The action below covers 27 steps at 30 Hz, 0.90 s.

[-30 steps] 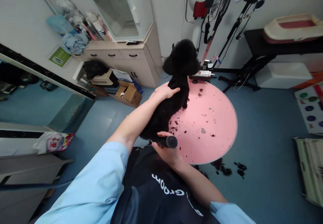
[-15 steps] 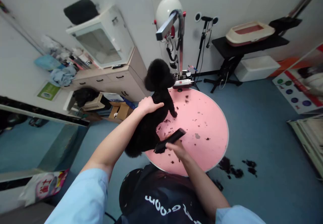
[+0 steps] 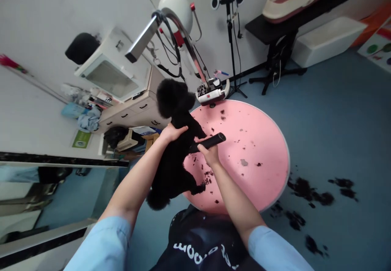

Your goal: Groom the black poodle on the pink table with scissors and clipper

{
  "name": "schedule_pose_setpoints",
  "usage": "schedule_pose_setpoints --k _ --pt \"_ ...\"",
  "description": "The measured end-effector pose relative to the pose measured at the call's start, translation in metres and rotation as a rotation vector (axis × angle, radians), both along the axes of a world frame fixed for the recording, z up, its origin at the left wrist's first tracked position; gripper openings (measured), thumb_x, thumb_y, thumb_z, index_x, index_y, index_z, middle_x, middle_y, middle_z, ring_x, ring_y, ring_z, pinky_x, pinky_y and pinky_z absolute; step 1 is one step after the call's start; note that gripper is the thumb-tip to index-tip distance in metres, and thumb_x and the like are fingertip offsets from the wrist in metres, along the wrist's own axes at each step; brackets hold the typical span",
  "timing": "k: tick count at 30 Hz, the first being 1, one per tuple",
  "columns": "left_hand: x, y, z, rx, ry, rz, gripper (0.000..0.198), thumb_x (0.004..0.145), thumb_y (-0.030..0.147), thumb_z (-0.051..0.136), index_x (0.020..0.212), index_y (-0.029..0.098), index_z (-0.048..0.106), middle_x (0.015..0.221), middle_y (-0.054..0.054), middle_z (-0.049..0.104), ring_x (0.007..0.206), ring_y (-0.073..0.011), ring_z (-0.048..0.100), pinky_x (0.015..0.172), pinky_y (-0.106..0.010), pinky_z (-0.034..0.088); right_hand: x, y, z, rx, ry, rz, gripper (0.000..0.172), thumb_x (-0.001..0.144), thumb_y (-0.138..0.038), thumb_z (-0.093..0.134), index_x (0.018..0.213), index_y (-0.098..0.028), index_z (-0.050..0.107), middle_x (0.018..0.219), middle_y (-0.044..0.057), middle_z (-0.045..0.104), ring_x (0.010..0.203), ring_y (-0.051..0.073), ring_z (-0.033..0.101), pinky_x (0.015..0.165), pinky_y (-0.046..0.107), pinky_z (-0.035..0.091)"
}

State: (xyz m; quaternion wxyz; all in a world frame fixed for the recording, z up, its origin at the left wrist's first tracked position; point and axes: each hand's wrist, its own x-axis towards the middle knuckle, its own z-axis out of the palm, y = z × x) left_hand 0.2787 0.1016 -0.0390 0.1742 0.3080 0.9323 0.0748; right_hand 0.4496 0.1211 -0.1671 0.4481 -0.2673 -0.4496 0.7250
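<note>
A black curly-coated dog [image 3: 172, 167] stands on a round pink grooming table [image 3: 265, 145], its head toward the far side. Over its upper back, behind the neck, my left hand [image 3: 173, 133] holds the dog; the thumb points right and the other fingers are partly hidden in the coat. My right hand [image 3: 210, 154] is wrapped round black hair clippers [image 3: 215, 140]. The clippers' front end is against or very near the dog's side by the front leg, where dark on dark hides the exact contact. Tufts of cut black hair [image 3: 209, 177] lie on the tabletop.
Beyond the table rises a metal arm [image 3: 142, 39] with hanging loops and a white dryer [image 3: 177, 10]. A tool holder [image 3: 210, 94] sits at the table's far edge. Clumps of hair [image 3: 308, 191] lie on the floor at right. A white cabinet [image 3: 113, 71] stands left.
My right hand has moved the clippers forward, from near the dog's hind leg to its side by the front leg. My left hand still holds the upper back. The view has shifted.
</note>
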Motion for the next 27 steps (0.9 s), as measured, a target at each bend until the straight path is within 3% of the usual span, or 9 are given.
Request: schedule_pose_setpoints --k 4,8,10,14,16,20,25,27 --pt "-0.005 0.0 -0.004 0.007 -0.022 0.019 0.065 0.071 0.065 0.062 0.117 0.019 0.063 0.116 -0.01 0.068 0.108 -0.028 0.063 0.09 -0.033 0.05 0.003 -0.023 -0.021 -0.091 0.024 0.101 0.018 0.069 -0.029 0.068 0.085 -0.021 0.064 0.091 0.003 0.07 0.089 0.022 0.066 0.087 0.041 0.053" --pt "-0.007 0.001 -0.007 -0.019 0.037 0.031 0.073 0.067 0.072 0.061 0.118 0.02 0.063 0.115 -0.012 0.067 0.107 -0.0306 0.063 0.089 -0.036 0.051 -0.002 -0.029 -0.024 -0.285 0.087 -0.116 0.019 0.078 -0.034 0.059 0.091 -0.02 0.06 0.092 0.004 0.069 0.088 0.022 0.066 0.083 0.043 0.054" --pt "-0.008 0.001 -0.007 -0.024 0.051 0.033 0.073 0.067 0.073 0.061 0.118 0.02 0.063 0.115 -0.012 0.067 0.106 -0.0308 0.063 0.09 -0.037 0.05 -0.003 -0.032 -0.021 -0.232 0.105 -0.119 0.018 0.077 -0.033 0.061 0.091 -0.021 0.059 0.093 0.004 0.069 0.09 0.022 0.066 0.088 0.044 0.052" --pt "-0.013 0.0 -0.008 0.009 -0.004 0.031 0.067 0.069 0.07 0.06 0.113 0.019 0.065 0.11 -0.01 0.069 0.104 -0.0299 0.064 0.088 -0.036 0.052 0.002 -0.038 -0.021 -0.081 0.096 0.094 0.017 0.07 -0.025 0.066 0.087 -0.023 0.062 0.091 0.002 0.068 0.092 0.021 0.065 0.092 0.043 0.05" --pt "-0.015 -0.002 -0.009 0.028 -0.036 0.036 0.066 0.069 0.07 0.061 0.111 0.019 0.066 0.107 -0.01 0.07 0.102 -0.0296 0.065 0.087 -0.035 0.053 0.005 -0.031 -0.026 -0.097 0.087 0.122 0.016 0.07 -0.025 0.065 0.086 -0.023 0.063 0.09 0.002 0.069 0.089 0.021 0.066 0.089 0.043 0.052" --pt "-0.015 -0.004 -0.01 0.05 -0.05 0.048 0.067 0.067 0.069 0.064 0.11 0.018 0.066 0.105 -0.009 0.071 0.098 -0.0298 0.066 0.085 -0.037 0.054 0.002 0.006 -0.031 -0.138 0.145 0.009 0.019 0.074 -0.027 0.062 0.092 -0.022 0.062 0.1 0.004 0.071 0.096 0.022 0.066 0.089 0.045 0.052" --pt "-0.013 -0.005 -0.008 0.07 -0.112 0.01 0.058 0.069 0.06 0.068 0.109 0.019 0.067 0.105 -0.007 0.071 0.099 -0.0287 0.066 0.087 -0.035 0.054 -0.005 0.042 -0.028 0.059 0.086 0.259 0.026 0.063 -0.022 0.071 0.089 -0.023 0.066 0.097 0.002 0.072 0.095 0.022 0.067 0.091 0.044 0.051" --pt "-0.013 -0.005 -0.007 0.079 -0.12 0.014 0.058 0.068 0.059 0.069 0.11 0.019 0.067 0.106 -0.007 0.071 0.1 -0.0286 0.066 0.088 -0.035 0.054 -0.005 0.051 -0.023 0.055 0.013 0.276 0.022 0.062 -0.021 0.072 0.083 -0.022 0.067 0.089 0.001 0.073 0.087 0.022 0.069 0.085 0.042 0.053"
